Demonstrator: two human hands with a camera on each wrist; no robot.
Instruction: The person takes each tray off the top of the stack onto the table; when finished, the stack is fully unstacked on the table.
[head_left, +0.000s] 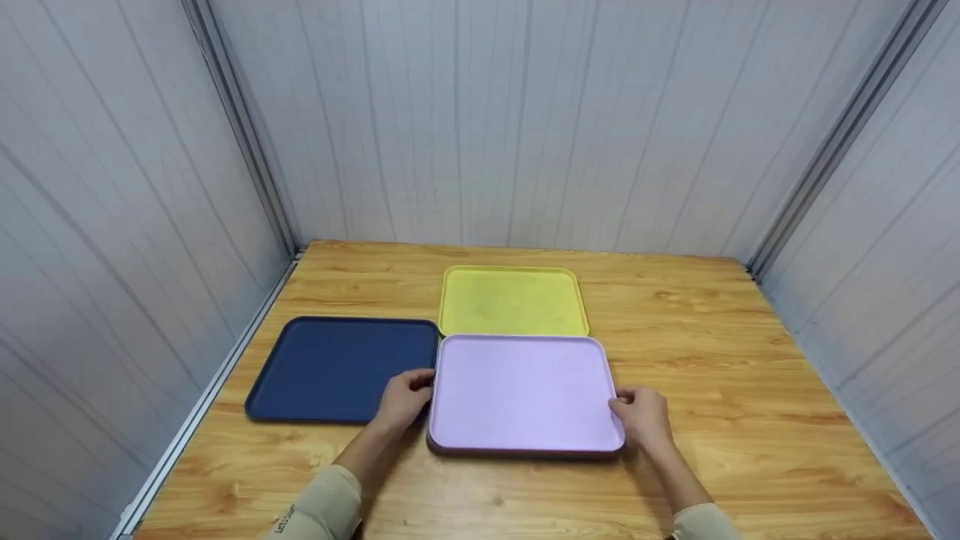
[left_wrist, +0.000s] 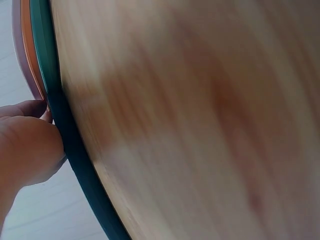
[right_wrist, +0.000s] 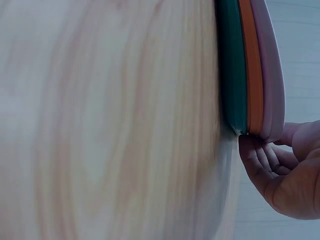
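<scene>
A lilac tray [head_left: 525, 394] lies on top of a stack in the middle of the table. Under it, the right wrist view shows the rims of an orange tray [right_wrist: 252, 70] and a green tray [right_wrist: 232, 70]. My left hand [head_left: 403, 399] pinches the lilac tray's left edge, its fingertips partly hidden at the rim in the left wrist view. At the opposite edge, my right hand [head_left: 645, 416] grips the lilac tray, thumb over its rim and fingers against the side of the stack.
A navy tray [head_left: 341, 367] lies just left of the stack, beside my left hand. Behind the stack, a yellow tray [head_left: 514, 300] lies close to the lilac one. Pale panel walls [head_left: 487, 127] stand around the back and sides of the wooden table [head_left: 697, 337].
</scene>
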